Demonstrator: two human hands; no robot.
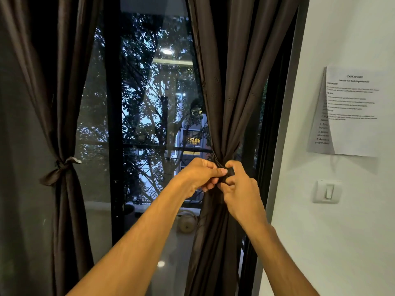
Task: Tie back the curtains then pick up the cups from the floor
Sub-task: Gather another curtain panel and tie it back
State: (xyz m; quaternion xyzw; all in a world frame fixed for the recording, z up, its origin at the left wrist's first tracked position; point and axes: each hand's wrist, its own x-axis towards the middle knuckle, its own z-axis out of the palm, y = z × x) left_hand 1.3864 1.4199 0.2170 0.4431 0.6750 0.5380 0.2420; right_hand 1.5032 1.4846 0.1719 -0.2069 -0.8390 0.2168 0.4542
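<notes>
Hands (197,177) (240,190) on right curtain tie (230,172)

A: Is the dark fabric tie (230,172) on the right dark brown curtain (226,103) knotted?
B: Cannot tell; the left hand (197,176) and right hand (240,190) pinch it and cover most of it.
A: The white printed sheet (352,112) on the wall (342,231)?
B: Lettering too small and blurred to read.
</notes>
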